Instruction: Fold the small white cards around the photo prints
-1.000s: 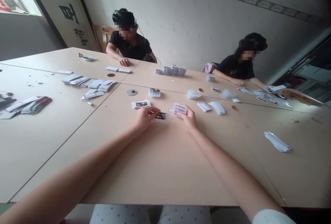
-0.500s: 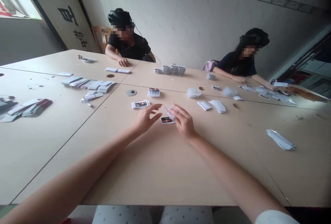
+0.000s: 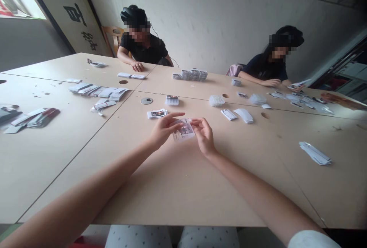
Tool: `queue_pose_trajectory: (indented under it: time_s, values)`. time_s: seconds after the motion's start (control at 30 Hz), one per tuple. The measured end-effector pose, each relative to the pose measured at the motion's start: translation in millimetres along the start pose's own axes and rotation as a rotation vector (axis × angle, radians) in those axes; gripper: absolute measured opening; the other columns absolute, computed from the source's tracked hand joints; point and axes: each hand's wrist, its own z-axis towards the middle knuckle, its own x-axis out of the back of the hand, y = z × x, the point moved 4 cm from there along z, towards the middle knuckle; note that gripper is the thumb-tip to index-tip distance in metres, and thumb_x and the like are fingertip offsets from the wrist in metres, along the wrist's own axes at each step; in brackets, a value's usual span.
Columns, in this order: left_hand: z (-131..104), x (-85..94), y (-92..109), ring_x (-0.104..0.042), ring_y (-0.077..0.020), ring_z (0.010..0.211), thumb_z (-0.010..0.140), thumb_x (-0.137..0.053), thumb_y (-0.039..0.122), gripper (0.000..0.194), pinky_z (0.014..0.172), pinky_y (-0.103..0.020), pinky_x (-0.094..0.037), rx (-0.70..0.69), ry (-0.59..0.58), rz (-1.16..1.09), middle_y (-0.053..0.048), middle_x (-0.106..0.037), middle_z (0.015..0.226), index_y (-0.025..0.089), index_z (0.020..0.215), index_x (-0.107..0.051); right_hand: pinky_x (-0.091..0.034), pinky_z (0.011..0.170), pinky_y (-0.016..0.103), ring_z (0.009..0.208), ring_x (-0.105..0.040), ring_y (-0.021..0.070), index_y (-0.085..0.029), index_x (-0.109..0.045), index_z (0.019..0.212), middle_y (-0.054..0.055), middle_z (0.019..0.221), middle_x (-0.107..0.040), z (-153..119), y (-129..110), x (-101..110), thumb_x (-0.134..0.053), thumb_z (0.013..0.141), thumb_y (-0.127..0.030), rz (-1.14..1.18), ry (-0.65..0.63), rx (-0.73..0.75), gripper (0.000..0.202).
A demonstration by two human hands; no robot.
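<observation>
A clear, shallow plastic case (image 3: 183,132) with dark print showing in it is between my hands, just above the table. My left hand (image 3: 165,128) pinches its left side between thumb and fingers. At the upper right edge, the curled fingers of my right hand (image 3: 204,135) grip the same case. Whether the print is on a card inside or behind the plastic, I cannot tell. Just beyond my left hand lies a pile of printed cards (image 3: 157,114). Farther back stands a small stack of clear cases (image 3: 171,101) with a dark printed card on top.
Clear plastic pieces (image 3: 216,101) and white card strips (image 3: 243,115) lie right of centre. Stacked finished-looking cases (image 3: 190,74) stand at the back. Paper piles (image 3: 99,92) spread leftward; more strips (image 3: 315,153) lie right. Two people (image 3: 143,45) sit across the table.
The clear plastic has come down from my right hand to between both hands, over where the printed card lay. My left fingers have closed on it. The right-hand co-worker has lifted a card.
</observation>
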Motion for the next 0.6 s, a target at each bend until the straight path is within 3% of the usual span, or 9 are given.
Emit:
queue_pose_trajectory:
  time_s: [0.07,0.2,0.4,0.5,0.6]
  values:
    - [0,-0.5,0,-0.062,-0.0131,0.07,0.075,-0.073,0.033,0.048,0.067,-0.027,-0.051,-0.018,-0.022,0.01,-0.003,-0.068,0.077,0.014,0.117,-0.06,-0.055,0.067,0.03,0.076,-0.065,0.0163,-0.022,-0.062,0.089,0.004,0.091,-0.066,-1,5,-4,-0.053,0.088,-0.039,0.162,-0.024,-0.168,0.018]
    - [0,0.6,-2,-0.061,-0.0129,0.067,0.074,-0.074,0.033,0.045,0.061,-0.026,-0.05,-0.045,-0.019,0.035,-0.003,-0.066,0.076,0.016,0.112,-0.058,-0.052,0.052,0.027,0.06,-0.063,0.0152,-0.021,-0.062,0.087,0.001,0.077,-0.066,-2,9,-11,-0.063,0.081,-0.042,0.319,-0.155,-0.344,0.021]
    - [1,10.4,-7,-0.056,-0.007,0.062,0.069,-0.076,0.033,0.035,0.051,-0.021,-0.046,-0.131,0.218,0.156,-0.003,-0.059,0.095,0.018,0.09,-0.053,-0.057,0.062,0.031,0.067,-0.071,0.0192,-0.021,-0.058,0.093,0.002,0.083,-0.071,-6,12,-17,-0.073,0.076,-0.034,0.468,-0.422,-0.545,0.026]
    - [0,10.1,-11,-0.052,-0.0052,0.059,0.073,-0.073,0.036,0.027,0.048,-0.019,-0.042,-0.172,0.25,0.328,-0.001,-0.051,0.092,0.017,0.077,-0.054,-0.058,0.071,0.033,0.073,-0.072,0.0197,-0.021,-0.059,0.094,0.002,0.089,-0.071,-7,10,-18,-0.074,0.075,-0.033,0.488,-0.449,-0.545,0.027]
    - [-3,6.5,-8,-0.053,-0.0092,0.07,0.079,-0.067,0.037,0.025,0.058,-0.024,-0.048,-0.271,0.249,0.504,-0.002,-0.05,0.091,0.017,0.07,-0.057,-0.057,0.078,0.036,0.082,-0.071,0.0193,-0.022,-0.061,0.095,0.002,0.094,-0.071,-6,10,-17,-0.075,0.076,-0.032,0.524,-0.429,-0.537,0.026]
